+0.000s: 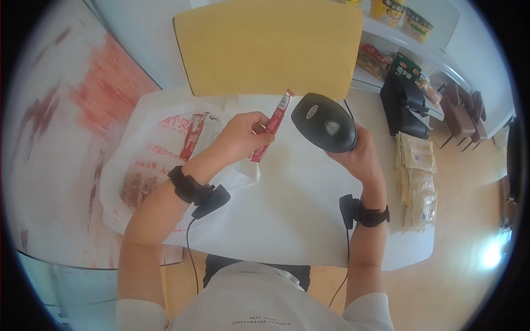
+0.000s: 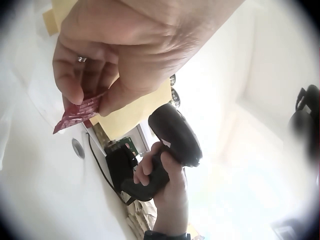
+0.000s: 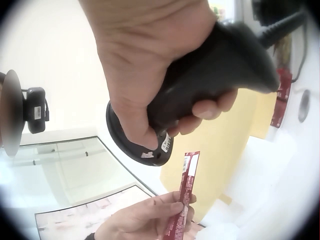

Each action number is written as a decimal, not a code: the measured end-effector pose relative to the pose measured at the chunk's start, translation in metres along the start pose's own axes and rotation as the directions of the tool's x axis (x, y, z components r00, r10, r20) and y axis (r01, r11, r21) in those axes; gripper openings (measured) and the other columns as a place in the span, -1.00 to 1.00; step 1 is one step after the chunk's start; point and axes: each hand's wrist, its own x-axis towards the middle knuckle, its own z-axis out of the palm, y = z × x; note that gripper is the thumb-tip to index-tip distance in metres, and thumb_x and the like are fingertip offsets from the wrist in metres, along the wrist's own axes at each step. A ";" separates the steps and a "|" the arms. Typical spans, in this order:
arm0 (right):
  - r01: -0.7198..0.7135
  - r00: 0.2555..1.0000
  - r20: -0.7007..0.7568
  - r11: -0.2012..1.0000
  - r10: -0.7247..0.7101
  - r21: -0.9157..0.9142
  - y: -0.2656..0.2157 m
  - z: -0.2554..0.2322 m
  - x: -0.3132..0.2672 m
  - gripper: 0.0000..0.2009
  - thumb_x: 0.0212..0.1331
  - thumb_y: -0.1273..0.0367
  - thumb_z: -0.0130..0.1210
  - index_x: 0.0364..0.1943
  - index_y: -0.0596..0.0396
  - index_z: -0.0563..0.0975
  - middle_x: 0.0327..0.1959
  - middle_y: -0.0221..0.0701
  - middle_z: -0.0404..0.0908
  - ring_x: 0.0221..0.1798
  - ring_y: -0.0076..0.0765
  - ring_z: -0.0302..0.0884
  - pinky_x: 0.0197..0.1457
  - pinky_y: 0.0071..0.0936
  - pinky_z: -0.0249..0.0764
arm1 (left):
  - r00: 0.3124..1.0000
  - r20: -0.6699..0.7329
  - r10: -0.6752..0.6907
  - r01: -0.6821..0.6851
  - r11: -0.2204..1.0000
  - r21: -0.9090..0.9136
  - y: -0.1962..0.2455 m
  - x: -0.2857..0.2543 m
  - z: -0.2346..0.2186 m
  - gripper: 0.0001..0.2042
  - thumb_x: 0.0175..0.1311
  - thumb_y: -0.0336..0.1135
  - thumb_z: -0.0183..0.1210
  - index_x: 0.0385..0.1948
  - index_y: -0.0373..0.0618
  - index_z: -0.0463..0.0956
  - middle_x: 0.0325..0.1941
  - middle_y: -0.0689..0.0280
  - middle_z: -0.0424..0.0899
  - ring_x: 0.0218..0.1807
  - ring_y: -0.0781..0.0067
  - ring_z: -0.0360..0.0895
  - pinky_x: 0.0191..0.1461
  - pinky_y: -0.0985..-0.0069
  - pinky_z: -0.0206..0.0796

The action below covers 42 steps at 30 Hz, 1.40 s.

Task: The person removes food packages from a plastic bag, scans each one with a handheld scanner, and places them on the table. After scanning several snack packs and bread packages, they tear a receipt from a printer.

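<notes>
White bench (image 1: 298, 220) beneath, left grip (image 1: 243, 137) pinches red stick packet (image 1: 273, 126), barcode (image 1: 284, 102) best kept uncovered; right grip (image 1: 362, 154) clasps barcode scanner (image 1: 320, 122).

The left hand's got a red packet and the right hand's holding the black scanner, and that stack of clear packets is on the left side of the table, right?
Not quite: the head view shows the stack of clear packets on the right side of the table. The rest is as you said.
</notes>
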 end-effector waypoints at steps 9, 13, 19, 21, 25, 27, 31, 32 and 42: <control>0.024 0.999 -0.017 0.981 -0.027 -0.193 -0.002 0.008 0.000 -0.58 -0.23 0.40 0.32 -0.13 0.08 0.61 -0.52 -0.17 0.62 -0.47 -0.10 0.56 -0.25 -0.42 0.48 | 1.000 0.016 -0.009 0.009 1.000 0.009 -0.003 -0.006 0.000 -0.78 0.18 -0.36 0.21 -0.19 -0.25 0.51 -0.38 0.31 0.61 -0.42 0.60 0.51 -0.45 0.58 0.40; 0.021 1.000 0.002 0.980 -0.021 -0.198 0.005 0.008 0.000 -0.56 -0.23 0.39 0.33 -0.10 0.06 0.60 -0.45 -0.18 0.64 -0.40 -0.17 0.60 -0.20 -0.42 0.48 | 1.000 -0.010 0.002 -0.002 1.000 0.002 -0.011 -0.014 -0.013 -0.79 0.13 -0.39 0.21 -0.23 -0.29 0.52 -0.40 0.20 0.66 -0.40 0.49 0.58 -0.33 0.53 0.42; 0.029 0.998 0.066 0.980 -0.016 -0.197 0.009 0.020 0.003 -0.28 -0.25 0.43 0.35 0.20 -0.12 0.42 -0.41 -0.29 0.63 -0.29 -0.19 0.61 -0.13 -0.40 0.47 | 0.971 -0.235 -0.043 0.035 0.999 -0.037 -0.031 -0.058 -0.079 -0.78 0.12 -0.38 0.22 -0.24 -0.29 0.51 -0.41 0.25 0.65 -0.45 0.54 0.55 -0.39 0.57 0.39; -0.043 0.987 0.138 0.960 0.084 -0.277 0.009 0.024 0.005 -0.14 -0.28 0.47 0.36 0.31 -0.19 0.29 -0.41 -0.30 0.63 -0.29 -0.16 0.62 -0.12 -0.37 0.48 | 0.954 -0.283 -0.103 0.106 0.994 -0.003 -0.046 -0.079 -0.102 -0.78 0.11 -0.39 0.22 -0.25 -0.29 0.51 -0.41 0.24 0.65 -0.47 0.55 0.55 -0.43 0.57 0.38; -0.031 0.989 0.121 0.928 0.081 -0.371 0.036 0.039 0.008 -0.10 -0.26 0.48 0.35 0.35 -0.20 0.24 -0.38 -0.26 0.65 -0.26 -0.16 0.64 -0.14 -0.31 0.49 | 0.910 -0.316 -0.267 0.307 0.948 0.084 -0.081 -0.117 -0.120 -0.80 0.15 -0.37 0.22 -0.25 -0.22 0.47 -0.42 0.34 0.61 -0.53 0.65 0.47 -0.60 0.65 0.30; -0.033 0.992 0.101 0.940 0.072 -0.340 0.049 0.044 0.007 -0.11 -0.24 0.49 0.35 0.35 -0.20 0.23 -0.39 -0.27 0.65 -0.27 -0.19 0.64 -0.15 -0.32 0.49 | 0.907 -0.289 -0.305 0.339 0.937 0.077 -0.101 -0.129 -0.116 -0.82 0.12 -0.39 0.23 -0.30 -0.25 0.48 -0.42 0.27 0.63 -0.55 0.58 0.51 -0.58 0.61 0.33; -0.068 0.996 0.037 0.941 0.085 -0.331 0.055 0.045 0.003 -0.13 -0.20 0.49 0.34 0.36 -0.21 0.23 -0.40 -0.29 0.64 -0.31 -0.28 0.62 -0.16 -0.37 0.49 | 0.909 -0.078 -0.409 0.414 0.909 0.056 -0.098 -0.148 -0.097 -0.84 0.08 -0.40 0.22 -0.38 -0.28 0.48 -0.46 0.19 0.64 -0.61 0.49 0.55 -0.58 0.53 0.33; -0.067 0.995 0.043 0.941 0.086 -0.332 0.054 0.046 0.001 -0.13 -0.20 0.49 0.34 0.36 -0.21 0.23 -0.40 -0.29 0.64 -0.31 -0.28 0.62 -0.16 -0.37 0.49 | 0.907 -0.079 -0.413 0.418 0.907 0.051 -0.096 -0.149 -0.093 -0.84 0.08 -0.40 0.22 -0.38 -0.28 0.48 -0.46 0.19 0.64 -0.61 0.49 0.55 -0.58 0.53 0.33; -0.062 0.998 -0.009 0.972 0.062 -0.227 0.051 0.043 -0.010 -0.13 -0.21 0.55 0.29 0.36 -0.10 0.23 -0.46 -0.39 0.59 -0.38 -0.49 0.53 -0.19 -0.53 0.44 | 0.949 -0.113 -0.294 0.312 0.829 0.464 -0.121 -0.151 -0.063 -0.82 0.18 -0.31 0.16 -0.35 -0.25 0.56 -0.35 0.01 0.65 -0.26 0.03 0.61 -0.15 0.26 0.39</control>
